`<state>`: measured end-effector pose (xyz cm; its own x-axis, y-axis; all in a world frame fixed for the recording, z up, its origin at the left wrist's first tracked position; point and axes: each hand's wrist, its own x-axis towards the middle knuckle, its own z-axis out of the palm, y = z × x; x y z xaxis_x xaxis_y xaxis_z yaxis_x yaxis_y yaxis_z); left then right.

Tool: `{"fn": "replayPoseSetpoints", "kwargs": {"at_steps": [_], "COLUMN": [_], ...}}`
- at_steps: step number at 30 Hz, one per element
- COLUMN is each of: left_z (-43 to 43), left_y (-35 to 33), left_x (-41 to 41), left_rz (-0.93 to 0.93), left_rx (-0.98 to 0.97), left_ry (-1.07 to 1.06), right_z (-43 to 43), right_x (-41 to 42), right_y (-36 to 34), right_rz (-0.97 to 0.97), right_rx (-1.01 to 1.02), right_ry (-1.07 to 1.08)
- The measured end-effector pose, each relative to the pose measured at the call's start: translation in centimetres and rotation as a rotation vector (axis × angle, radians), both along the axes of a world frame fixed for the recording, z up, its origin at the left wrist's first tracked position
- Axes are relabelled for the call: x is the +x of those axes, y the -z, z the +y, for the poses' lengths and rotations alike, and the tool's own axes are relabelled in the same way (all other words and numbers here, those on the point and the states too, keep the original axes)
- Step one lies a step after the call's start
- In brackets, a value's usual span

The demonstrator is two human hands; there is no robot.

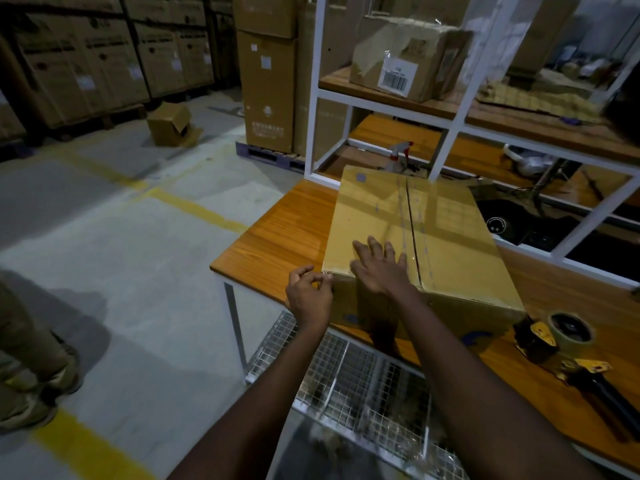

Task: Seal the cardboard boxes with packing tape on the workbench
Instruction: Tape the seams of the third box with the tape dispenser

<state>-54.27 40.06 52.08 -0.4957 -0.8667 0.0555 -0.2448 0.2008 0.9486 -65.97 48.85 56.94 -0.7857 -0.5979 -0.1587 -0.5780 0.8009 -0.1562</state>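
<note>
Cardboard box on the near left end of the table, flaps closed.
Right hand lies flat on top, fingers spread. Left hand is curled at the near corner; can't tell if it's pinching tape. Box looks stiff, slick where taped, weight unknown. Best grip is probably the bottom edges.

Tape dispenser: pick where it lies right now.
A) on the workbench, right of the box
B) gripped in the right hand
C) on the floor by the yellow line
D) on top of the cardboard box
A: the tape dispenser lies on the workbench just right of the cardboard box, with no hand on it; the right hand rests flat on the box top.
</note>
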Motion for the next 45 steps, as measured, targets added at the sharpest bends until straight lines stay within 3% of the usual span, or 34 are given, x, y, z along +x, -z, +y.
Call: {"fn": "replayPoseSetpoints", "kwargs": {"at_steps": [5,10,15,18,28,37,45], "left_z": [0.2,-2.6,-6.5,-7.6,-7.4,-7.4,-7.5], "left_y": [0.9,1.8,1.7,2.0,2.2,2.0,2.5], "left_x": [0.1,0.3,-0.4,-0.7,-1.2,-1.4,-1.5], "left_rz": [-0.099,-0.102,-0.144,-0.124,-0.135,-0.157,-0.131], "left_rx": [-0.234,-0.307,-0.74,-0.982,-0.928,-0.873,-0.864], "left_ry": [0.026,0.023,0.429,0.502,0.389,0.372,0.367], "right_z": [0.3,0.7,0.9,0.8,1.8,5.5,10.6], "right_x": [0.2,0.7,1.7,1.7,0.0,-1.1,-3.0], "right_y": [0.6,0.6,1.9,3.1,3.9,3.1,2.0], "right_rz": [0.049,0.125,0.387,0.44,0.65,0.545,0.487], "right_rx": [0.018,0.009,-0.025,-0.017,-0.079,-0.112,0.032], "right_ry": [-0.018,-0.085,-0.187,-0.185,-0.237,-0.142,-0.025]}}
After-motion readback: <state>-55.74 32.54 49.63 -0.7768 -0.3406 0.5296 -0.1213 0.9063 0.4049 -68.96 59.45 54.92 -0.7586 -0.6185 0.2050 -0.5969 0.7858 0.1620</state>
